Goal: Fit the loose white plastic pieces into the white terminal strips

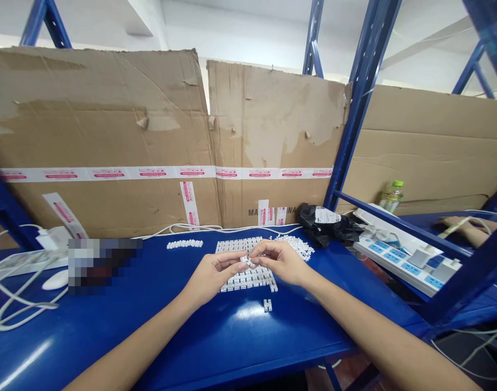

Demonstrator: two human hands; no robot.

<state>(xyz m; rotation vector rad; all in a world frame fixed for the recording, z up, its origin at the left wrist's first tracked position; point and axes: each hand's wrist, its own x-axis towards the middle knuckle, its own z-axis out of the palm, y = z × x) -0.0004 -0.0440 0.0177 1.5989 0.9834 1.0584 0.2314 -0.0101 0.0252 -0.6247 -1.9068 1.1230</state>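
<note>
My left hand (211, 274) and my right hand (278, 260) meet above the blue table (191, 336), both pinching one small white plastic piece (247, 261) between their fingertips. Under them lies a flat block of several small white pieces set in rows (248, 278). A loose heap of the same pieces (298, 245) is just behind my right hand. One single piece (267, 305) lies nearer to me on the table. A short row of white pieces (184, 244) sits to the back left.
Tall cardboard sheets (159, 141) wall the back. Black plastic bag (327, 225), white power strip (399, 260) and a bottle (392, 195) lie right. White cables, a charger (53, 237) and a mouse (56, 279) lie left. Blue rack posts (354, 108) stand right. Another person's arm (470, 228) rests far right.
</note>
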